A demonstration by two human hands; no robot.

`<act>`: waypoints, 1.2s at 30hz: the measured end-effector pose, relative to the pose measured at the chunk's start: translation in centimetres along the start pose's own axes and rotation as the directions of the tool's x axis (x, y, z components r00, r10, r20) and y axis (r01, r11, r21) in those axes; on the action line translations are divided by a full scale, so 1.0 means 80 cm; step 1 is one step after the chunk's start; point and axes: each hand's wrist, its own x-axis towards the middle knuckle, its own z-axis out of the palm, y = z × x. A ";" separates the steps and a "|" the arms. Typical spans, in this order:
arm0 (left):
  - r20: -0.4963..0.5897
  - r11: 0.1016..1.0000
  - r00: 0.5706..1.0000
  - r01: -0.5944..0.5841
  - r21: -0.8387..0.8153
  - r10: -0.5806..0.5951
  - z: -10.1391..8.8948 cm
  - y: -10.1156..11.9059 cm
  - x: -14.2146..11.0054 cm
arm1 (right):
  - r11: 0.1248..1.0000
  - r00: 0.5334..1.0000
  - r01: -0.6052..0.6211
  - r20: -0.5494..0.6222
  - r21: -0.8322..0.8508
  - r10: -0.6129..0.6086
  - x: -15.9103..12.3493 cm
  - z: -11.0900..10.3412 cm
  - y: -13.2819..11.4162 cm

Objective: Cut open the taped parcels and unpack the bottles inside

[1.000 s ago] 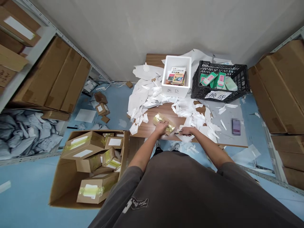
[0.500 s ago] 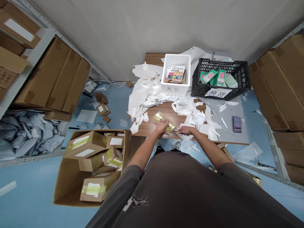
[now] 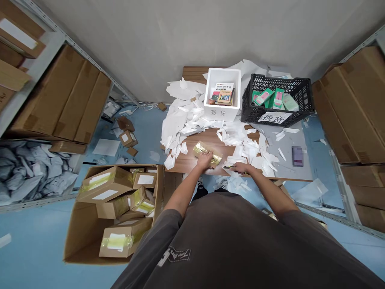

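We are at the opening step: our left hand [image 3: 205,159] presses flat on a small parcel [image 3: 207,153] wrapped in shiny yellow tape, pinning it to the wooden table [image 3: 192,159] near its front edge. Just right of that grip, our right hand [image 3: 240,167] is clenched around a thin knife-like tool [image 3: 229,167] — we think a cutter, though it is too small to be sure — its tip pointing back toward the parcel. The next move, as we judge it, calls for a shallow, steady slice along the taped seam, with the holding fingers kept clear. The parcel is boxy, its tape glossy and crinkled; beyond both hands lie limp torn white paper scraps [image 3: 240,140] — light, ragged, easily scattered
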 end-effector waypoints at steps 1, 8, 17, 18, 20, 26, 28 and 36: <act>-0.009 1.000 1.000 0.020 -0.004 -0.020 0.002 0.005 0.000 | 0.998 0.999 -0.010 -0.042 0.059 0.012 -0.007 0.000 0.011; -0.061 0.995 0.994 0.091 -0.034 -0.093 0.014 0.015 -0.009 | 0.942 0.960 0.108 -0.279 0.318 -0.016 -0.014 0.044 0.008; -0.067 0.976 0.974 0.212 -0.056 -0.216 0.008 -0.029 0.031 | 0.971 0.922 0.094 -0.387 0.220 -0.001 -0.007 0.088 -0.016; -0.054 0.974 0.974 0.216 -0.065 -0.220 0.009 -0.033 0.035 | 0.978 0.911 0.096 -0.413 0.186 -0.011 -0.006 0.088 -0.019; -0.041 0.974 0.976 0.212 -0.081 -0.216 0.012 -0.040 0.040 | 0.988 0.884 0.102 -0.466 0.114 -0.038 -0.001 0.086 -0.027; -0.080 0.980 0.980 0.177 -0.090 -0.184 0.010 -0.052 0.051 | 0.991 0.837 -0.082 -0.547 -0.102 0.013 0.005 0.089 -0.060; -0.101 0.981 0.977 0.178 -0.080 -0.185 0.008 -0.051 0.054 | 0.977 0.832 -0.126 -0.554 -0.170 0.011 0.003 0.092 -0.067; -0.134 0.992 0.984 0.116 -0.045 -0.121 -0.004 -0.045 0.041 | 0.935 0.835 -0.201 -0.551 -0.292 0.007 -0.007 0.109 -0.074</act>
